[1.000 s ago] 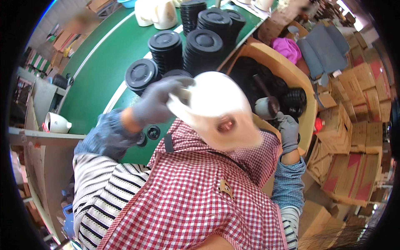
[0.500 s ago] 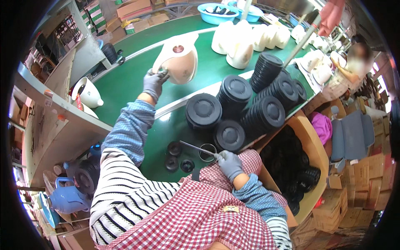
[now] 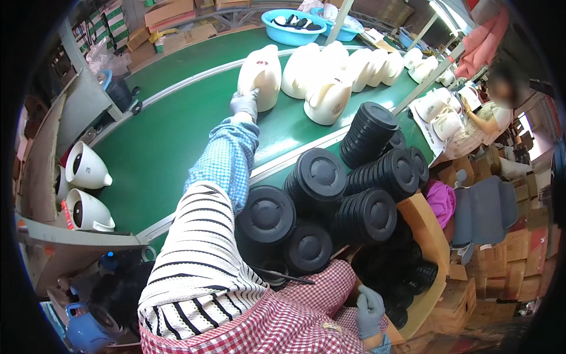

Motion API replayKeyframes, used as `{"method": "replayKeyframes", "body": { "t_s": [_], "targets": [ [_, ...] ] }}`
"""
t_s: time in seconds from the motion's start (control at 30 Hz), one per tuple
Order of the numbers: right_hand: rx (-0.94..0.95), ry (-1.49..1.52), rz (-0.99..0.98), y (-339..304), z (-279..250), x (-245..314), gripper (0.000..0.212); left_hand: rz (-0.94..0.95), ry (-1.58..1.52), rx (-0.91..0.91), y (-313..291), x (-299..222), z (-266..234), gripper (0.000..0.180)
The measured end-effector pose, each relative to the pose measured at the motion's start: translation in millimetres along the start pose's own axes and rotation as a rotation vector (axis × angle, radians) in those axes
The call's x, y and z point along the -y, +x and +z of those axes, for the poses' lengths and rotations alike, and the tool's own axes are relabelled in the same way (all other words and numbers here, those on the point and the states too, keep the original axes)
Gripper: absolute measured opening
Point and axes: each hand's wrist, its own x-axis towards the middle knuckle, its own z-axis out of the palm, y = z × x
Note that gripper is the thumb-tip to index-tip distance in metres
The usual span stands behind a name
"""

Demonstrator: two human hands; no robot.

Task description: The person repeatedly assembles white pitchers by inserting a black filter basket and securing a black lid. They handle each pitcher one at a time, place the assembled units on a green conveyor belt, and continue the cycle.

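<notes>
My left hand (image 3: pixel 243 105), in a grey glove, is stretched out over the green bench and closed on the lower side of a white jug body (image 3: pixel 262 82). This jug body stands at the left end of a row of similar white jug bodies (image 3: pixel 300 71). Low on the right, my gloved right hand (image 3: pixel 370 310) is in front of the apron, fingers loosely bent, with nothing seen in it. A thin dark rod tool (image 3: pixel 286 275) lies at the bench's near edge. Stacks of round black plastic discs (image 3: pixel 321 171) fill the space between my hands.
Two white jug bodies (image 3: pixel 88 209) lie at the left edge. Blue basins (image 3: pixel 292 29) stand at the back. A yellow-lined carton (image 3: pixel 433 292) of black parts is at my right. Beyond it are a grey chair (image 3: pixel 486 209) and a person (image 3: pixel 492 115) handling white jugs.
My left hand has moved the jug body right and away, over to the row. My right hand has let go of the rod tool and drawn back to the lower right. The view has shifted.
</notes>
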Motion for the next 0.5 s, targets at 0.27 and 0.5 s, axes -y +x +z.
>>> {"method": "replayKeyframes", "body": {
  "t_s": [0.27, 0.5],
  "targets": [
    [0.132, 0.187, 0.279, -2, 1, -22, 0.024, 0.109, 0.294, 0.367, -13, -15, -22, 0.088],
    [0.159, 0.277, 0.263, 16, 1, -65, 0.024, 0.510, 1.511, -0.767, 37, -141, -344, 0.087]
  ]
}}
